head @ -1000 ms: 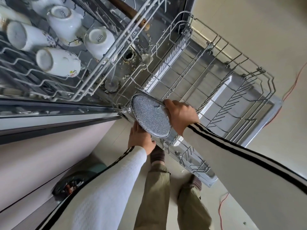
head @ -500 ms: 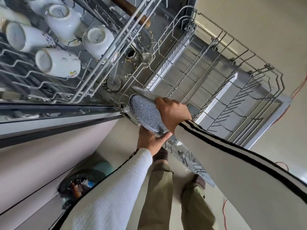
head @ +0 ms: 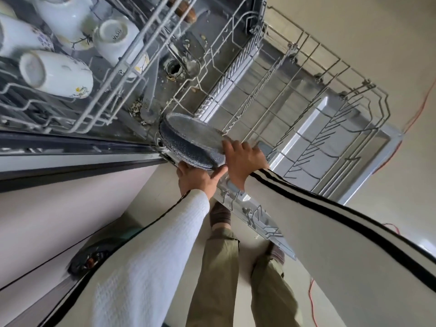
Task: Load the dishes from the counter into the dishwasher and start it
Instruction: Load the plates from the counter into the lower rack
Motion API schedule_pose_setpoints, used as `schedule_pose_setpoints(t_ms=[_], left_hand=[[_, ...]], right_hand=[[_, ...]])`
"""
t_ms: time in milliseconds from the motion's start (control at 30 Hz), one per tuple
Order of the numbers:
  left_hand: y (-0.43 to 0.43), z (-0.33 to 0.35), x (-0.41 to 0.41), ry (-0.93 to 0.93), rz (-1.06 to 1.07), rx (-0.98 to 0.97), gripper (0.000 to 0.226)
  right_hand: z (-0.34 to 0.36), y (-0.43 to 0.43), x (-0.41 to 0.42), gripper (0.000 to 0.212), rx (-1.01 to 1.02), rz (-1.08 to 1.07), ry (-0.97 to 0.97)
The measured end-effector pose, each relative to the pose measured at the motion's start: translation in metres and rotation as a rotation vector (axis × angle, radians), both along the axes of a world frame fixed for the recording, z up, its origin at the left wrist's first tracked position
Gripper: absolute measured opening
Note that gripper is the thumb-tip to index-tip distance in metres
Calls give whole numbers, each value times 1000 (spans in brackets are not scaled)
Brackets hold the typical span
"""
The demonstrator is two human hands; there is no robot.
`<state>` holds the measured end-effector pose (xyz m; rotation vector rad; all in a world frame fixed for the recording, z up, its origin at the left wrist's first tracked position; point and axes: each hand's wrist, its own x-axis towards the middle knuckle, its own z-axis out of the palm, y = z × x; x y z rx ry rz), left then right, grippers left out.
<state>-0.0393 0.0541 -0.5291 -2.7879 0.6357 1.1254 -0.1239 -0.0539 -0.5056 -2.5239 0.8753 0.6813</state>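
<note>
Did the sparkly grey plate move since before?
Yes. The grey plate has tipped and gone a bit deeper into the lower rack corner, held by the left hand and right hand.

**Plate point(head: 191, 140) held at the corner of a dishwasher's lower rack point(head: 306, 95)**

View looking down from head height. A speckled grey plate is tilted at the near corner of the pulled-out wire lower rack. The left hand point(head: 197, 178) supports its near rim from beneath, and the right hand point(head: 245, 159) grips its right edge. Both sleeves are white with black stripes. White mugs point(head: 56, 74) lie tipped in the upper rack point(head: 132, 67) at upper left. A red cable point(head: 417, 109) trails across the pale floor on the right.
</note>
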Motion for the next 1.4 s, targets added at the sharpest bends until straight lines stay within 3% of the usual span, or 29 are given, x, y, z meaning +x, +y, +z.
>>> schedule_pose_setpoints(t_ms=[167,567,833,1200,1400], left_hand=[[16,-3,1,-72,27,-84,142],[41,65,-12,-75,-263,21,96],[96,196,-70,-161,-289,-26,90],[261,364,-163,-233,11,-162,77],[394,418,-147,-346,372,-196,74]], right_hand=[[-7,8,-15,83,-1,-40,-36],[52,31,-37,67,-52,9,-98],[185,78,-87,64,-113,72,-120],[361,205,-105,64,-147,456,-173],[414,335,-51,61,-74,714,-310]])
